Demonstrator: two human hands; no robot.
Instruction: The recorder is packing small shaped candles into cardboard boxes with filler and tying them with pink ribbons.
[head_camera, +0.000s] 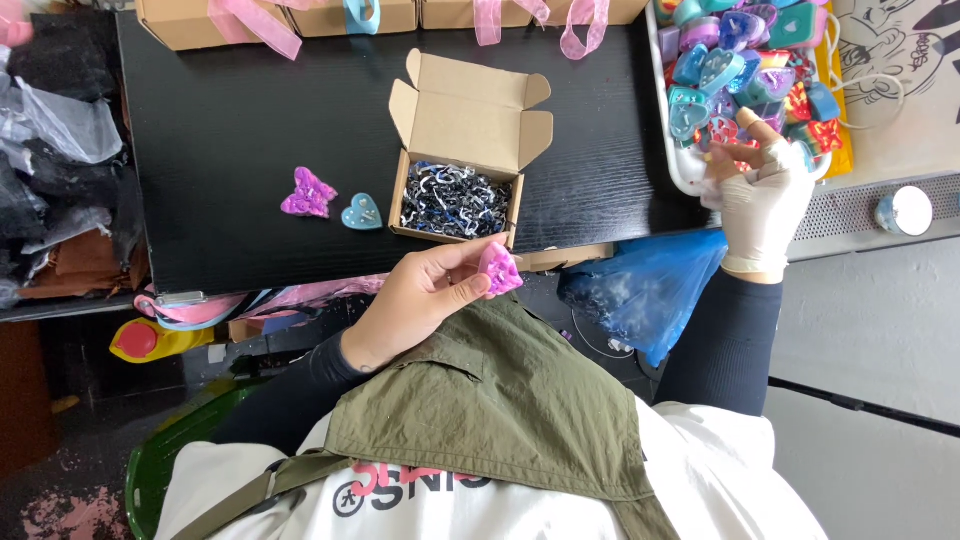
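Observation:
My left hand is bare and holds a pink heart-shaped resin piece just in front of the table's near edge. An open cardboard box filled with shredded black, white and blue paper stands right beyond it. My right hand, in a white glove, reaches into a white tray heaped with several colourful resin hearts and butterflies; its fingers touch pieces at the tray's near end. Whether it grips one is hidden. A purple butterfly piece and a blue heart piece lie left of the box.
The black table carries closed cardboard boxes with pink ribbons along its far edge. Dark bags and clear plastic pile up at the left. A blue plastic bag hangs below the table's near edge. A small round white object sits at right.

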